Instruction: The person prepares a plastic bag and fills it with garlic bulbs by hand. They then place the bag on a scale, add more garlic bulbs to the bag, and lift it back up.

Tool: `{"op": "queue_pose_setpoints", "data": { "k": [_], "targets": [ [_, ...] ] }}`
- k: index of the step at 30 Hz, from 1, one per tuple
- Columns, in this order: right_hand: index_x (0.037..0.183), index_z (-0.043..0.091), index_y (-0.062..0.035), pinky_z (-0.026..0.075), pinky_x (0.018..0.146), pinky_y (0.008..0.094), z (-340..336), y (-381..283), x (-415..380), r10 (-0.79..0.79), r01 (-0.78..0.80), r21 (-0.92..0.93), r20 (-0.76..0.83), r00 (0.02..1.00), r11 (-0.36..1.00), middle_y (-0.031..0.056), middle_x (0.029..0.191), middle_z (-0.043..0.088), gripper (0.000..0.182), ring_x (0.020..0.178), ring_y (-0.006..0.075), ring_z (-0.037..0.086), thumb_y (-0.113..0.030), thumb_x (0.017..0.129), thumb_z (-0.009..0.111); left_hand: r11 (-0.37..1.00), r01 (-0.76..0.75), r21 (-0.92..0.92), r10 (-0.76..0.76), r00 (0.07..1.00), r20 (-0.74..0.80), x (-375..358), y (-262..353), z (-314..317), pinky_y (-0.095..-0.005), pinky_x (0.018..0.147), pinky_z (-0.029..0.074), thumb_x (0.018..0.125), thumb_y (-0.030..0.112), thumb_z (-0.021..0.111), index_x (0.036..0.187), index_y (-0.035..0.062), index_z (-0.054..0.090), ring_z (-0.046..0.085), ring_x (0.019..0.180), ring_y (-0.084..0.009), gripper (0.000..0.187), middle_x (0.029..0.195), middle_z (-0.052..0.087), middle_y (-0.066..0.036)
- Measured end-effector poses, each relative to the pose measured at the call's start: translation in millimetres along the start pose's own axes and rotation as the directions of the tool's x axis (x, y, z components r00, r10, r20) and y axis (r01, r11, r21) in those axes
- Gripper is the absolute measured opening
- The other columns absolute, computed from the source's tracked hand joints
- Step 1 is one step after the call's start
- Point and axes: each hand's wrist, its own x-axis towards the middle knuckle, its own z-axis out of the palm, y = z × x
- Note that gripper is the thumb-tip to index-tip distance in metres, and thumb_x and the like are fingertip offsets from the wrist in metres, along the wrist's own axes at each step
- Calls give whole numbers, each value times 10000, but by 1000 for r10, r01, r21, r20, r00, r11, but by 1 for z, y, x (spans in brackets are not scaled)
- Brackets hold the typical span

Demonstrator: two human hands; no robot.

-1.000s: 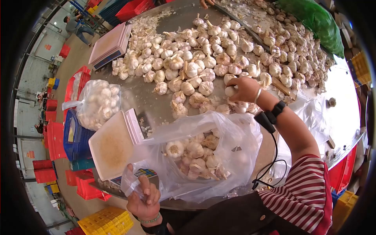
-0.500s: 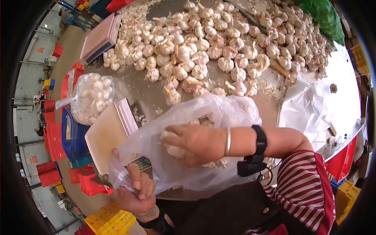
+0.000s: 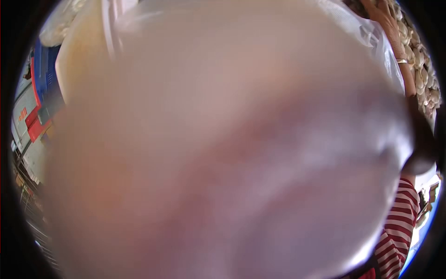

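A large pinkish-white blur very close to the lens fills most of the view; I cannot make out what it is. My left hand cannot be told apart within it. At the upper right, my right hand (image 3: 386, 21) stretches over the garlic bulbs (image 3: 420, 69), its visible fingers extended and partly cut off by the frame's top. A thin bangle circles that wrist. Beside this forearm, the crumpled edge of a clear plastic bag (image 3: 375, 39) shows. The bag's contents are hidden behind the blur.
At the left, a pale scale plate (image 3: 81, 51) stands beside a blue bin (image 3: 45, 65). A filled clear bag (image 3: 58, 30) is behind them at the upper left. A red bin (image 3: 35, 125) sits lower, near the view's left edge.
My right hand has left the plastic bag's opening and reached out to the garlic pile. The camera view has shifted, and a blurred shape now covers the bag and my left hand.
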Motion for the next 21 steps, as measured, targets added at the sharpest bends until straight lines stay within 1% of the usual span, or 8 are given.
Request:
{"op": "queue_pose_setpoints", "data": {
  "k": [1, 2, 3, 5, 9, 14, 16, 21],
  "targets": [
    [982, 612, -69, 436, 835, 340, 18, -31, -24, 118, -111, 72, -104, 988, 991, 139, 1163, 478, 208, 1008, 264, 519, -84, 777, 648, 1000, 2, -16, -1, 1000, 15, 3, -7, -9, -248, 491, 463, 758, 83, 749, 1415, 77, 208, 552, 562, -174, 851, 866, 621, -180],
    [982, 608, -55, 439, 826, 347, 13, -26, -31, -283, 219, -413, -101, 954, 884, 152, 1133, 476, 222, 996, 286, 516, -52, 764, 643, 1000, -1, -29, 2, 1000, 9, 5, -11, -16, -248, 489, 459, 754, 86, 749, 1399, 68, 224, 551, 561, -175, 832, 857, 621, -185],
    [983, 603, -41, 442, 817, 355, 9, -21, -32, -598, 430, -776, 87, 797, 461, 165, 1103, 475, 236, 983, 308, 514, -20, 750, 638, 999, -8, -47, 8, 1000, -7, 7, -12, -20, -248, 487, 455, 751, 89, 749, 1384, 60, 240, 551, 561, -177, 813, 848, 621, -191],
    [957, 613, -36, 423, 851, 405, 2, -20, -29, -642, 561, -576, 80, 763, 595, 187, 1092, 465, 230, 974, 347, 506, 13, 734, 633, 997, -25, -77, 17, 995, -95, 6, -10, -16, -247, 484, 446, 743, 96, 750, 1353, 42, 272, 550, 560, -180, 776, 830, 621, -203],
    [1092, 625, -107, 464, 874, 379, -29, 10, -17, -713, 526, -775, 143, 687, 351, 141, 1133, 580, 307, 1033, 319, 569, -65, 788, 640, 991, -27, -133, -48, 847, -530, 10, -2, 43, -196, 428, 371, 725, 202, 759, 1247, -78, 452, 509, 513, -110, 667, 733, 611, -142],
    [1090, 630, -96, 475, 863, 306, -33, -2, -19, -751, 662, -468, -4, 660, 585, 121, 1108, 613, 283, 971, 261, 607, -37, 813, 626, 992, -66, -105, -37, 653, -757, -2, 5, 57, -193, 429, 370, 716, 241, 778, 1172, -99, 479, 496, 501, -99, 642, 717, 604, -134],
    [1163, 585, -81, 500, 844, 308, -34, -18, -31, -390, 403, 354, -110, 914, 844, 70, 1043, 611, 297, 931, 206, 613, -69, 866, 570, 995, -74, -74, -4, 680, -733, -8, 7, 59, -208, 428, 392, 739, 225, 764, 1204, -55, 460, 503, 507, -122, 622, 719, 581, -132],
    [1147, 552, -32, 522, 729, 291, -21, -37, -27, -72, -152, 882, 204, 976, 447, 56, 1013, 631, 340, 911, 152, 615, -222, 869, 598, 996, -89, 2, 55, 595, -802, -19, 9, 80, -203, 444, 381, 717, 251, 784, 1164, -84, 484, 494, 512, -113, 634, 747, 594, -149]
  ]
}}
